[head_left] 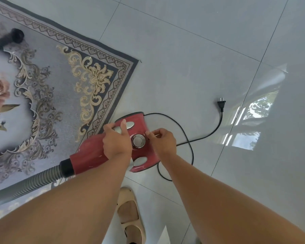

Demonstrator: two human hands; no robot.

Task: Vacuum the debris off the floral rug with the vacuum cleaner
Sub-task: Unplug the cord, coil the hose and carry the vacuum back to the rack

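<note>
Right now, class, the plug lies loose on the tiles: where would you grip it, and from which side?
Pinch the plug by its black body, coming from above. It lies flat; the prongs take the far end and the cord leaves the near end, so only the sides are free.

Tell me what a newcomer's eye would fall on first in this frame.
The red vacuum cleaner at bottom centre, by the edge of the floral rug, with the left hand gripping its top and the right hand curled beside its round dial. Next, its plug lies unplugged on the glossy floor to the right.
</note>
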